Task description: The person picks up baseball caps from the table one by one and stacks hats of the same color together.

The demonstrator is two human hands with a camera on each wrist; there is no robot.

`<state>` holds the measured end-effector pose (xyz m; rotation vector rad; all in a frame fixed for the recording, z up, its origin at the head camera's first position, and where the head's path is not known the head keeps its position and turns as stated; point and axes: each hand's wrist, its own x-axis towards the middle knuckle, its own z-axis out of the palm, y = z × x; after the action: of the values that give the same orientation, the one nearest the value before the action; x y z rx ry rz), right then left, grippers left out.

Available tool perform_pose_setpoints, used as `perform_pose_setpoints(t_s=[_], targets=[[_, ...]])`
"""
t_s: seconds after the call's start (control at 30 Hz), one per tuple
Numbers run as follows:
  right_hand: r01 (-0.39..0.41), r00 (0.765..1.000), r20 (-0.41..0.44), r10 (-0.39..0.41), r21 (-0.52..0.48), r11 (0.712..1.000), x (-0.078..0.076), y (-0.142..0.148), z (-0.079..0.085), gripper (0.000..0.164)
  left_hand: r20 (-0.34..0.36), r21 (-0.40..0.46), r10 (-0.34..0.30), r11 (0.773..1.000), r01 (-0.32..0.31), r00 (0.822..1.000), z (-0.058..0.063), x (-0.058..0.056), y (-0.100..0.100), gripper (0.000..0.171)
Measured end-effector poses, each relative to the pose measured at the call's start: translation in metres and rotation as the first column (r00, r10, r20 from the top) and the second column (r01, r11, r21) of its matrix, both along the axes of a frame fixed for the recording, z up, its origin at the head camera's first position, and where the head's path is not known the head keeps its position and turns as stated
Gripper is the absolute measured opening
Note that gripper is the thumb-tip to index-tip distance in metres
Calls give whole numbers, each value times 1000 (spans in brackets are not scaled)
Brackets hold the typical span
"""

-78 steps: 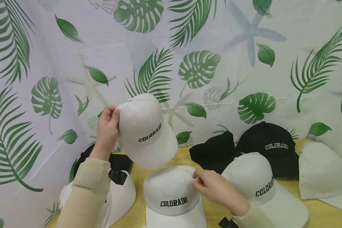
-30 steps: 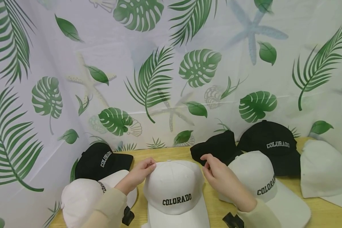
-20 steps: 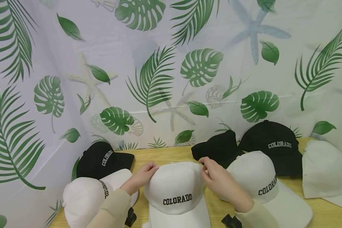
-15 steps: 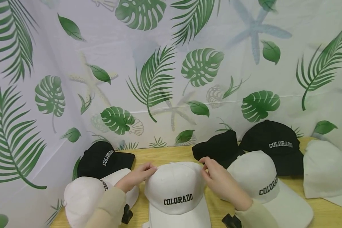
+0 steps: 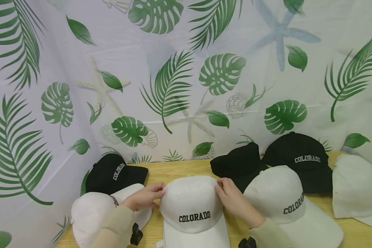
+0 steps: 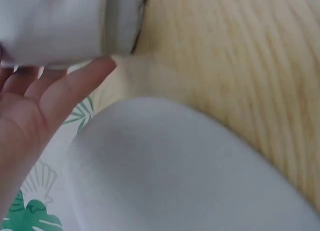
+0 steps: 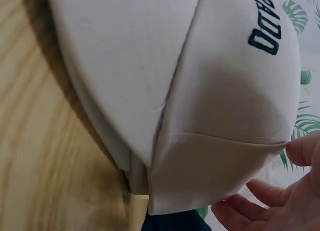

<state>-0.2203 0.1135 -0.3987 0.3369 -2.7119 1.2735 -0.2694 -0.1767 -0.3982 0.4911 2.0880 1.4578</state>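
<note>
A white baseball cap [image 5: 190,203] lettered COLORADO sits in the front middle, brim toward me, over another white cap. Part of the lower cap's edge [image 7: 97,126] shows beneath it in the right wrist view. My left hand [image 5: 145,196] touches the crown's left side with its fingertips; in the left wrist view its fingers [image 6: 75,86] reach straight along the cap's edge. On the other side, my right hand [image 5: 235,201] rests its fingertips against the crown. The right wrist view has its thumb and loosely bent fingers [image 7: 265,193] along the crown's rear edge.
At left lie a black cap [image 5: 103,175] and a white cap [image 5: 91,215]. To the right are two black caps [image 5: 235,163] [image 5: 297,151] and two white caps [image 5: 274,189] [image 5: 354,186]. A leaf-printed cloth [image 5: 179,144] hangs behind the wooden table [image 5: 170,167].
My left hand has lowered the white cap from the air onto the middle white cap. Both hands now touch its sides, the right having shifted slightly down to the crown.
</note>
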Motion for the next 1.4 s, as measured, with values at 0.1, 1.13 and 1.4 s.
perform_pose_setpoints(t_s=[0.1,1.13,1.4], targets=[[20,999,37,-18,-42,999,-1,0,-2,29,-57,12,63,998,-62,996,-6,0,5,16],[185,957,281,-69,-413,892,-21,-5,-10,16,-258,-94,211,966,-242,943,1,-4,53,22],[200,959,264,-100,-389,899,-19,-2,-11,14,-247,-105,98,986,-128,964,11,-10,59,24]])
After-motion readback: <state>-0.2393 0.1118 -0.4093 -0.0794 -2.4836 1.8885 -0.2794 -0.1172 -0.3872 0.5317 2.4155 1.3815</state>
